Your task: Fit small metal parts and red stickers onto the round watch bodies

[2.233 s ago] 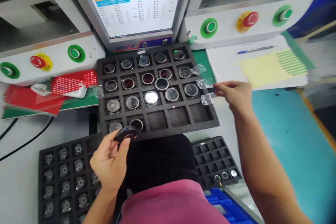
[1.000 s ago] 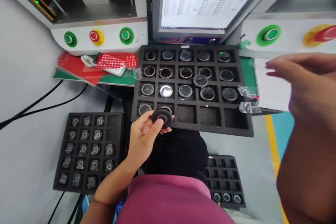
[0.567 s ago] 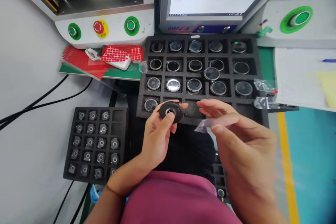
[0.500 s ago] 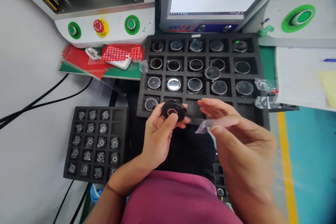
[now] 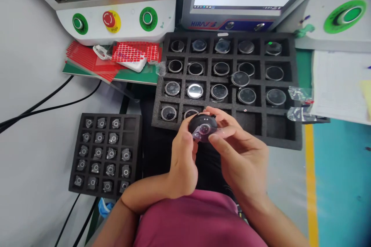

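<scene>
The right hand (image 5: 243,158) has come over with a clear film (image 5: 213,134) and now lays it on the black disc (image 5: 203,125) that the left hand (image 5: 182,158) pinches.

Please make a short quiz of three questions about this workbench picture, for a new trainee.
1. True or false: the left hand holds a round black part.
2. What does the right hand press on that part? A) a pen B) a clear film C) a red sticker
3. How many green buttons are on the left machine?

Key: 1 true; 2 B; 3 two.
</scene>
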Demonstrator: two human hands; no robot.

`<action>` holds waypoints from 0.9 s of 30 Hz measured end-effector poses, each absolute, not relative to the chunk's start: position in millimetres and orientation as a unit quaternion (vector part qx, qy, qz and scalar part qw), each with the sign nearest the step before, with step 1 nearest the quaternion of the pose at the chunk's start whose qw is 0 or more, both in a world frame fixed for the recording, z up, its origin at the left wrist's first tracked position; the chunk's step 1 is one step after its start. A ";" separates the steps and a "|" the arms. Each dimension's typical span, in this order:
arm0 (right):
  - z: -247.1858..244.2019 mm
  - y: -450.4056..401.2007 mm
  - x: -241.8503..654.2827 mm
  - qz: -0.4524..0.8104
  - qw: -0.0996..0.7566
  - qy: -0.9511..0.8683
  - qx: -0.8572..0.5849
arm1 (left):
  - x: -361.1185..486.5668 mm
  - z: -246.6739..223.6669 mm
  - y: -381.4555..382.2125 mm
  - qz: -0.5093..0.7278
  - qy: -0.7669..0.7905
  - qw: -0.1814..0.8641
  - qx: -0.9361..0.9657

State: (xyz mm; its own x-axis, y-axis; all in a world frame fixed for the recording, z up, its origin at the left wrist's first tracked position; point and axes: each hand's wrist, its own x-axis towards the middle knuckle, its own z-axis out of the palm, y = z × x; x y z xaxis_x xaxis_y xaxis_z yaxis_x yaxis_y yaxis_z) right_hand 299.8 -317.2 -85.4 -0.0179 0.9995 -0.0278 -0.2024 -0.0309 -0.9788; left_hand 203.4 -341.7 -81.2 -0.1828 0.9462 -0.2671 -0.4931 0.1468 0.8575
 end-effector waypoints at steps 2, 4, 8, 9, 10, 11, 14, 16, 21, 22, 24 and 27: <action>-84.2 -317.1 300.0 0.559 0.535 -0.443 -0.453 | 202.6 -80.8 -342.3 0.607 0.470 0.573 0.287; -83.1 -317.1 300.1 0.560 0.529 -0.446 -0.456 | 201.7 -80.1 -341.7 0.603 0.475 0.554 0.323; -87.6 -317.1 294.6 0.531 0.540 -0.453 -0.471 | 199.6 -81.9 -339.3 0.587 0.515 0.501 0.373; -90.9 -316.7 292.3 0.520 0.552 -0.445 -0.476 | 198.8 -82.9 -338.9 0.585 0.521 0.491 0.382; -94.9 -316.1 290.4 0.513 0.569 -0.427 -0.480 | 197.7 -83.8 -338.5 0.581 0.527 0.484 0.388; -99.2 -315.3 289.4 0.513 0.587 -0.402 -0.481 | 196.4 -84.4 -338.0 0.576 0.534 0.479 0.391; -110.8 -313.1 296.2 0.511 0.636 -0.334 -0.473 | 190.9 -84.8 -334.3 0.559 0.564 0.461 0.396; -115.1 -313.4 310.2 0.471 0.665 -0.341 -0.469 | 186.4 -86.5 -328.4 0.538 0.589 0.432 0.422; -120.1 -317.7 356.6 0.363 0.680 -0.399 -0.497 | 182.4 -106.7 -301.3 0.439 0.564 0.200 0.671; -121.4 -317.8 364.3 0.356 0.677 -0.401 -0.504 | 184.1 -112.4 -294.9 0.409 0.547 0.155 0.714; -124.2 -316.6 376.5 0.346 0.677 -0.399 -0.512 | 189.1 -122.8 -282.8 0.359 0.523 0.101 0.767; -127.1 -312.4 388.1 0.333 0.689 -0.382 -0.518 | 195.4 -132.4 -270.0 0.321 0.492 0.112 0.801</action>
State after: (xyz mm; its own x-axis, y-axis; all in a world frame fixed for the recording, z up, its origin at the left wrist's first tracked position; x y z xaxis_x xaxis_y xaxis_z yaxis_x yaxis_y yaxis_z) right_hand 388.1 -312.4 -127.1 0.4866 0.8546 0.1814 -0.0623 0.2411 -0.9685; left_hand 195.4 -270.0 -132.4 0.3094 0.8612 0.4033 0.7169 -0.4899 0.4961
